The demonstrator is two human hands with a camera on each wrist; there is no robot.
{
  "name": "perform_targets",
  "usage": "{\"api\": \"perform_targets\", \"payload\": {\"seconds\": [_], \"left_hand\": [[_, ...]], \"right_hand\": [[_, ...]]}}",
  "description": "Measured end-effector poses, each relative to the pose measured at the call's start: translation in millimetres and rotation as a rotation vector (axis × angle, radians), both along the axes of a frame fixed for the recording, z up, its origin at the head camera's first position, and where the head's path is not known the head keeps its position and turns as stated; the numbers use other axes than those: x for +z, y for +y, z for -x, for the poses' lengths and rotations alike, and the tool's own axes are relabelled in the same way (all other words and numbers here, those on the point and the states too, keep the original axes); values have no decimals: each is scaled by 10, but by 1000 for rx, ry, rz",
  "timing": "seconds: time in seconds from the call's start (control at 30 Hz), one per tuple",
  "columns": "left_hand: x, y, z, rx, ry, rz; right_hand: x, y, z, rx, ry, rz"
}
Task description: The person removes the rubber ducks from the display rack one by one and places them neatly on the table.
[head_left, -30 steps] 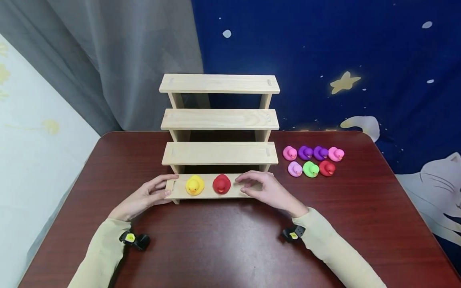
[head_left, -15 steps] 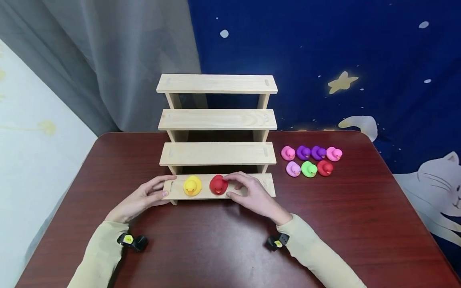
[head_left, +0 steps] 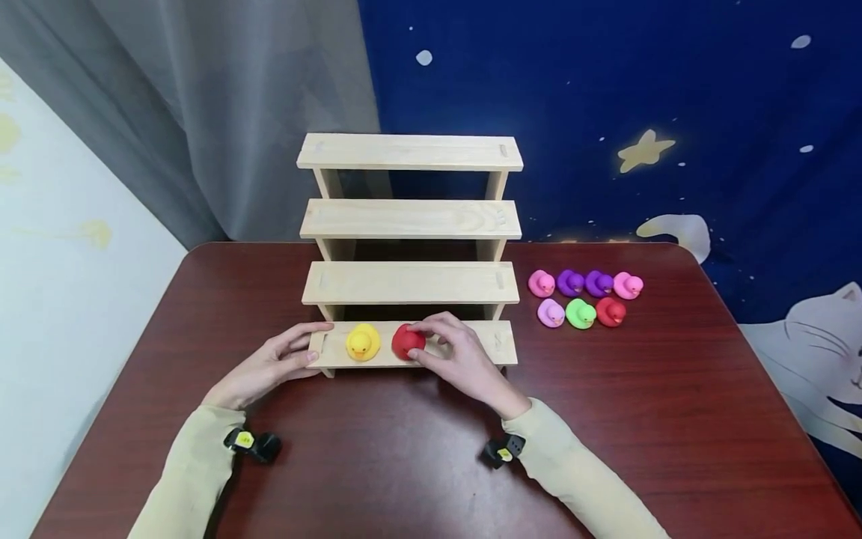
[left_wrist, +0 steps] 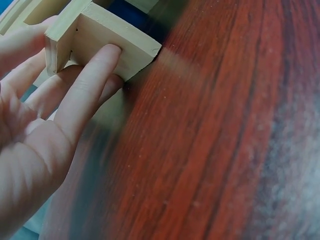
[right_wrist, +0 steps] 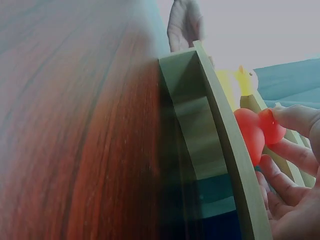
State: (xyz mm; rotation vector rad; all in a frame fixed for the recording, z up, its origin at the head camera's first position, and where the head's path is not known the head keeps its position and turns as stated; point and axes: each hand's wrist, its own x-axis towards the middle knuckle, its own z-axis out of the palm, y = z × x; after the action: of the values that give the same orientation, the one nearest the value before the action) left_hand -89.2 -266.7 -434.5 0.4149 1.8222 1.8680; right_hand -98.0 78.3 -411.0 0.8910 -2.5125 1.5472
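A red rubber duck [head_left: 407,342] sits on the lowest step [head_left: 471,337] of a pale wooden tiered stand [head_left: 411,281]. My right hand [head_left: 461,359] pinches this duck between thumb and fingers; in the right wrist view the thumb is on the duck's head [right_wrist: 272,126]. Just left of it on the same step, a yellow rubber duck [head_left: 363,343] faces me. At the step's left end, my left hand [head_left: 269,365] grips the wood. The left wrist view shows fingers [left_wrist: 85,97] against the side support [left_wrist: 110,37] beneath the board.
On the table [head_left: 640,419], right of the stand, several ducks stand in two rows, among them a purple duck [head_left: 571,282], a green duck [head_left: 581,314] and another red duck [head_left: 610,312]. A grey curtain [head_left: 269,97] and a blue starry cloth [head_left: 572,97] hang behind.
My right hand has moved left from beside the red duck and now pinches it. The duck has shifted slightly left towards the yellow one. The left hand stays at the step's end.
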Motion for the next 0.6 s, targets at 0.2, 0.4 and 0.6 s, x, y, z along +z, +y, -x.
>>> {"api": "perform_targets", "payload": {"seconds": [0.2, 0.4, 0.6], "left_hand": [[5, -4, 2, 0, -6, -2], [31, 1, 7, 9, -2, 25], [28, 23, -3, 13, -3, 39]], "right_hand": [[14, 22, -18, -2, -3, 44], [57, 133, -61, -18, -36, 73], [76, 272, -112, -39, -28, 75]]}}
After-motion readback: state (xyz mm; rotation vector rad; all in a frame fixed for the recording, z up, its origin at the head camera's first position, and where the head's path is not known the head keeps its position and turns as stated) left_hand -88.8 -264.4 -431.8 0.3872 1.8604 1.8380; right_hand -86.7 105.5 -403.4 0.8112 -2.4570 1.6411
